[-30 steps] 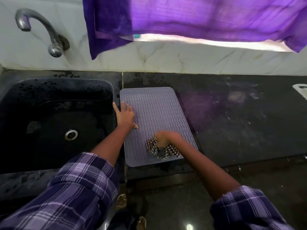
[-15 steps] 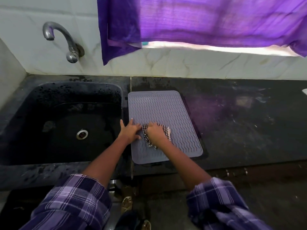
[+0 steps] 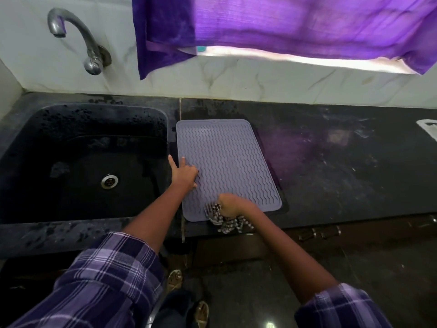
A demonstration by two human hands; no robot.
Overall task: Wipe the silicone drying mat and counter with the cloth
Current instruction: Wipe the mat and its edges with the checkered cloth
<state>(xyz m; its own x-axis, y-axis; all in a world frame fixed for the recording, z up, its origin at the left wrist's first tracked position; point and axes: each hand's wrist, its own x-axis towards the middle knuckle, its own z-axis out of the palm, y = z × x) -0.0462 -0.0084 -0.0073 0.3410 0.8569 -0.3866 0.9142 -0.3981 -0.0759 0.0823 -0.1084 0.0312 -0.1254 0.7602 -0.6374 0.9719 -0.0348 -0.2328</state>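
Note:
A grey silicone drying mat (image 3: 227, 159) with wavy ridges lies on the dark counter (image 3: 331, 166), just right of the sink. My left hand (image 3: 183, 174) presses flat on the mat's left edge, fingers spread. My right hand (image 3: 230, 205) is closed on a black-and-white checked cloth (image 3: 227, 221) at the mat's near edge. Part of the cloth hangs past the mat toward the counter's front edge, blurred by motion.
A black sink (image 3: 82, 162) with a metal drain sits to the left, under a steel tap (image 3: 78, 41) on the white wall. A purple curtain (image 3: 283, 27) hangs above the counter. A white object (image 3: 428, 129) shows at the far right edge.
My right hand has dragged the cloth from the mat's left-middle, beside my left hand, down to its near edge. My left hand has stayed on the mat's left edge.

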